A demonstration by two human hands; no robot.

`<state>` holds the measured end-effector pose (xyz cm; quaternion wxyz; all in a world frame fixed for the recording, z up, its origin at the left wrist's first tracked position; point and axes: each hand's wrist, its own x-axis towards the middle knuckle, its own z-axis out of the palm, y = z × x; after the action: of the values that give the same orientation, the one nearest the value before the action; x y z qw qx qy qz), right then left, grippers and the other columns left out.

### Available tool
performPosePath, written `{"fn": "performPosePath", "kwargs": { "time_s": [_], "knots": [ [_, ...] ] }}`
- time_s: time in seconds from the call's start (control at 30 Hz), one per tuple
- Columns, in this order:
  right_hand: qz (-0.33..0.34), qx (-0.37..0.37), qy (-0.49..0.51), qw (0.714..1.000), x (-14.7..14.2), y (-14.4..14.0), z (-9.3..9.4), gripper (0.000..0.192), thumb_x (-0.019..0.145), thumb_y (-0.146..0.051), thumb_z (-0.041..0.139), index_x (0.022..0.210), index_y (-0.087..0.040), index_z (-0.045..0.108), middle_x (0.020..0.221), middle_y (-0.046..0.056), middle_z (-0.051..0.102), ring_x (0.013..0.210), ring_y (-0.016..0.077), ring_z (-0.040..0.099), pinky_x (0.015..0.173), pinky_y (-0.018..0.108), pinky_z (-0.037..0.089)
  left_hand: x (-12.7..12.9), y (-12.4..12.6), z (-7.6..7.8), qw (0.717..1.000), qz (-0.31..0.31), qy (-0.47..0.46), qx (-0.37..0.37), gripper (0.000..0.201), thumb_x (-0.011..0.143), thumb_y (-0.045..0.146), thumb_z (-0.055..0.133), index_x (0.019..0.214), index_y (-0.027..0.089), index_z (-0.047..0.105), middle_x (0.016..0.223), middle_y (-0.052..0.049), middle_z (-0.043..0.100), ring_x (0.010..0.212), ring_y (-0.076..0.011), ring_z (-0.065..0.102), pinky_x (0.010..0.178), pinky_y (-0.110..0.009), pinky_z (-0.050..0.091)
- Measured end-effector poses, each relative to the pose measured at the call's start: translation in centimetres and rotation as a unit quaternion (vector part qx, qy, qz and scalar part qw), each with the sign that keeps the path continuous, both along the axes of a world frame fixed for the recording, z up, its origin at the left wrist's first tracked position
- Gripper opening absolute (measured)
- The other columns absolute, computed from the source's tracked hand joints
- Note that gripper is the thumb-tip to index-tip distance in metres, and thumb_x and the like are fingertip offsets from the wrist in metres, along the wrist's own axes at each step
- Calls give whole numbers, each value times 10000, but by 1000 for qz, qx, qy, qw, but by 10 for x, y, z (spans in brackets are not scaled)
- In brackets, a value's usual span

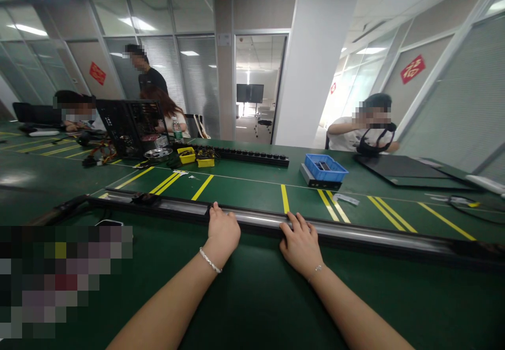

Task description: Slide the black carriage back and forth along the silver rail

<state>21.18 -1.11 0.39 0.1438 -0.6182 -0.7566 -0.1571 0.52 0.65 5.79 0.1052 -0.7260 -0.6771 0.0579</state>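
A long black rail with a shiny silver strip along its middle crosses the green table from left to right. My left hand rests on the rail near its middle, fingers curled and closed by a small black piece; what they grip, if anything, is hidden. To its right, my right hand lies on the same rail with fingers spread, holding nothing. A dark clump sits on the rail's left part.
Behind the rail are yellow tape marks, a blue bin, yellow trays, a black power strip and an open computer case. Several people are across the table, one at the right. Black panels lie there.
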Motion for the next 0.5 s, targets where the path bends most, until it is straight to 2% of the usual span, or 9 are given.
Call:
{"fn": "performPosePath", "kwargs": {
  "time_s": [0.23,0.37,0.5],
  "knots": [
    [8,8,-1,1000,2,0,-1,372,770,-250,474,1128,-298,563,1383,70,409,1284,274,293,991,442,214,-16,9,5,997,-2,-64,31,369,823,105,341,1019,17,641,1045,-239,647,1222,-350,425,875,-432,386],
    [8,8,1,1000,2,0,-1,390,766,-249,480,1143,-309,559,1385,66,407,1285,275,291,989,443,216,-20,11,2,997,-4,-65,43,365,838,159,350,964,50,675,1005,-206,670,1199,-358,440,878,-472,373],
    [8,12,1,1000,2,0,-2,392,767,-242,474,1144,-310,559,1381,65,411,1285,272,291,989,442,217,-22,13,-3,998,8,-51,48,396,857,242,359,988,56,684,1028,-204,666,1209,-377,423,938,-517,312]
  ]
}}
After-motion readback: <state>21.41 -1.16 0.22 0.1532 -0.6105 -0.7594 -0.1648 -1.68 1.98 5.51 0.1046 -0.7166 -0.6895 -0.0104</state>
